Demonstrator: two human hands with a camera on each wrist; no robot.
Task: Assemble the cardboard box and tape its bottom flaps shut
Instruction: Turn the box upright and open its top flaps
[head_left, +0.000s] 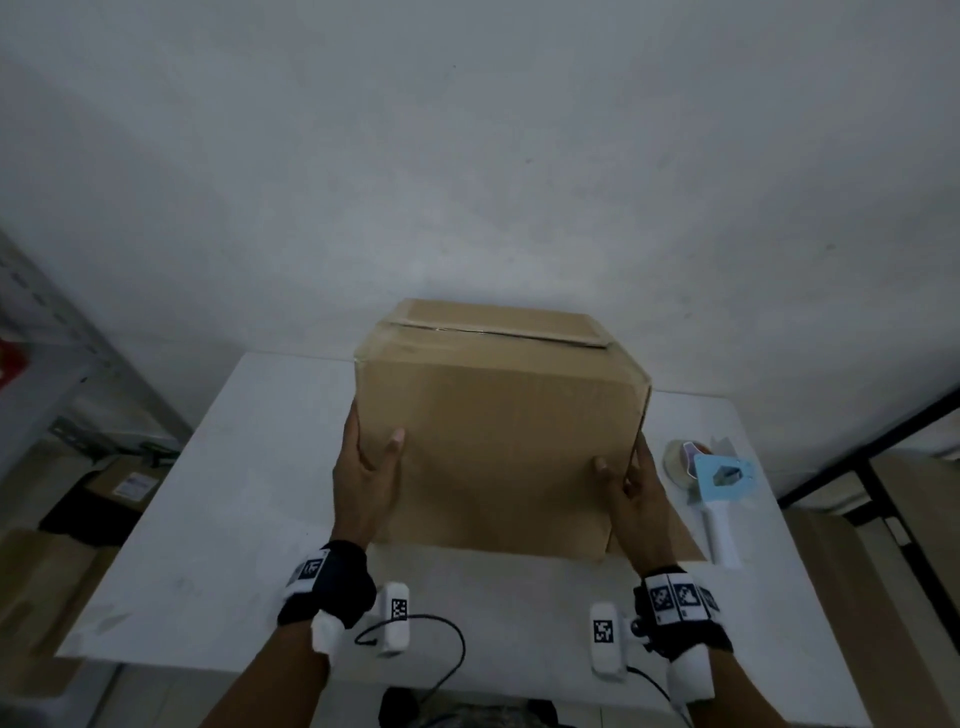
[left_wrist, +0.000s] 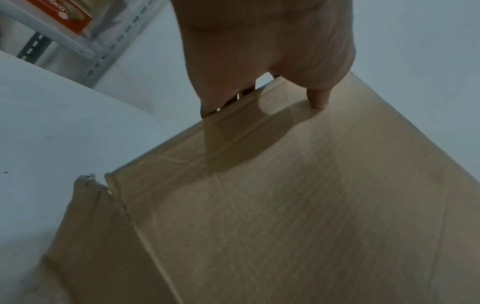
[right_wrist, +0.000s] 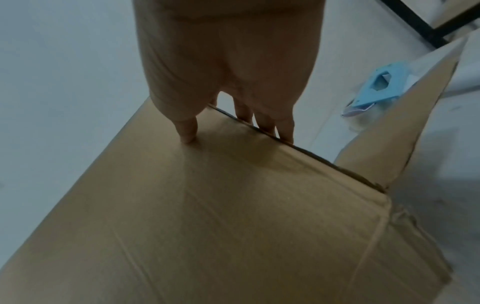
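A brown cardboard box (head_left: 498, 431) stands erected on the white table (head_left: 234, 519), its upper flaps folded shut along a seam (head_left: 493, 330). My left hand (head_left: 371, 457) grips the box's near left vertical edge, thumb on the front face and fingers round on the side. My right hand (head_left: 631, 483) grips the near right edge the same way. The left wrist view shows the left hand (left_wrist: 259, 61) with its thumb (left_wrist: 318, 98) pressed on the box (left_wrist: 285, 205). In the right wrist view the right hand (right_wrist: 228, 61) clasps the box (right_wrist: 207, 216). A loose flap (right_wrist: 405, 123) splays out at the base.
A blue and white tape dispenser (head_left: 719, 478) lies on the table right of the box, and the right wrist view catches the dispenser (right_wrist: 384, 84) too. Grey metal shelving (head_left: 47, 353) and cartons (head_left: 119, 483) stand to the left. A black frame (head_left: 883, 467) is at right, a wall behind.
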